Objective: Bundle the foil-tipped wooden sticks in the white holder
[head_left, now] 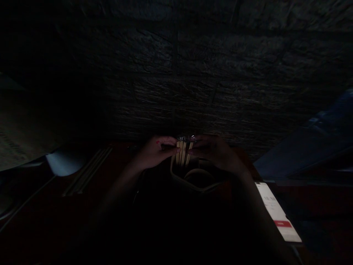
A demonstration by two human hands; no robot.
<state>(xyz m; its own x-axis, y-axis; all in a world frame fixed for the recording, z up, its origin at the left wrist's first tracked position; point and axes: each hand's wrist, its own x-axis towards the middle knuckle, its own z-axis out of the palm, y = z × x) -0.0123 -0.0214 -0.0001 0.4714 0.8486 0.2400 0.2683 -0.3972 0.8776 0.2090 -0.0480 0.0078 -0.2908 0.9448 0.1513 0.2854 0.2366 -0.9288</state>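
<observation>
In very dim light, my left hand (162,149) pinches a small upright bundle of pale, thin chopsticks (181,152) between thumb and fingers. My right hand (213,149) faces it, its thumb and fingers closed on a smaller group of the same chopsticks (189,152). The tops of both groups are shiny, like metal or clear wrapping. Their lower ends reach down inside the rim of an open dark holder (190,184), and those ends are hidden. A rounded rim (200,171) shows within the holder.
Several long pale sticks (88,171) lie on the dark reddish table at left, near a white cup-like object (64,162). A brown paper-like bag (19,129) stands further left. At right lies a lit phone (278,213). A rough brick wall (176,73) rises behind.
</observation>
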